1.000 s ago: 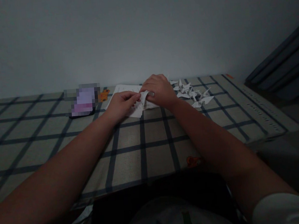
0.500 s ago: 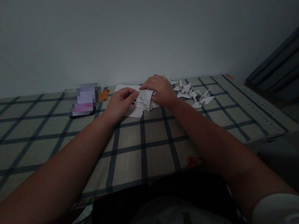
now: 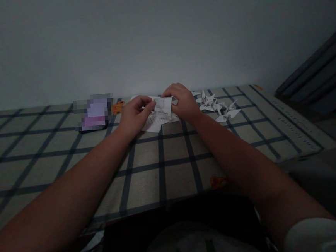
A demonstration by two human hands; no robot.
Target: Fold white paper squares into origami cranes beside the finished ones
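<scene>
A small printed sheet of paper (image 3: pixel 163 106) is held up between my two hands, just above other sheets. My left hand (image 3: pixel 137 113) pinches its left edge between thumb and fingers. At the opposite edge, my right hand (image 3: pixel 182 100) has its fingers curled round the paper, with the fingertips partly hidden behind it. Beneath lie more printed paper sheets (image 3: pixel 152 126) on the checked tablecloth. Several folded paper cranes (image 3: pixel 218 105) rest in a cluster to the right of my right hand.
A phone (image 3: pixel 94 114) with a lit, pixelated screen leans left of my left hand. The checked tablecloth (image 3: pixel 173 152) covers the table, which meets a plain wall (image 3: pixel 161 37) at the back. A dark curtain (image 3: pixel 320 71) hangs beyond the right end.
The paper has turned from a tilted position to a more level, spread one between my hands. My right fingers have shifted to its right edge, and my left hand stays nearly in place.
</scene>
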